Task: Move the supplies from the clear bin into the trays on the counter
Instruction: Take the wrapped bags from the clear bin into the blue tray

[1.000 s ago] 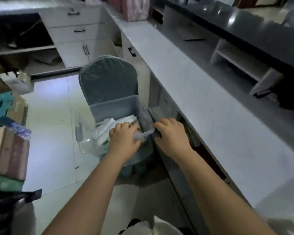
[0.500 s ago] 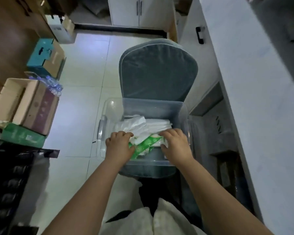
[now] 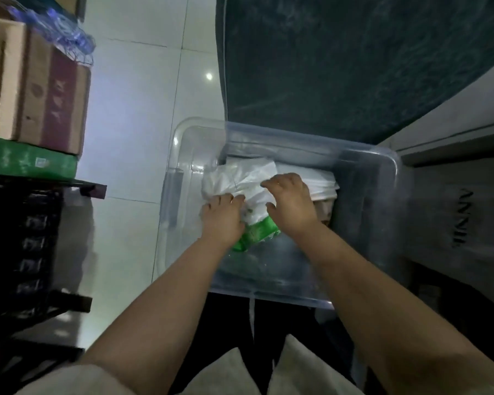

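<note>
The clear bin sits on a chair seat in front of me, holding a pile of white plastic packets. A white packet with a green end lies on top near the front. My left hand is inside the bin, fingers curled onto that packet's left side. My right hand presses on the same packet from the right, fingers bent over the white part. The counter and its trays are out of view.
The chair's dark green backrest rises behind the bin. Cardboard boxes and a green box are stacked at the left over a dark rack. A grey cabinet front stands at the right. White floor tiles lie between.
The view has tilted down and closer onto the bin. Both hands have pushed deeper into the bin and closed in on the green-ended packet.
</note>
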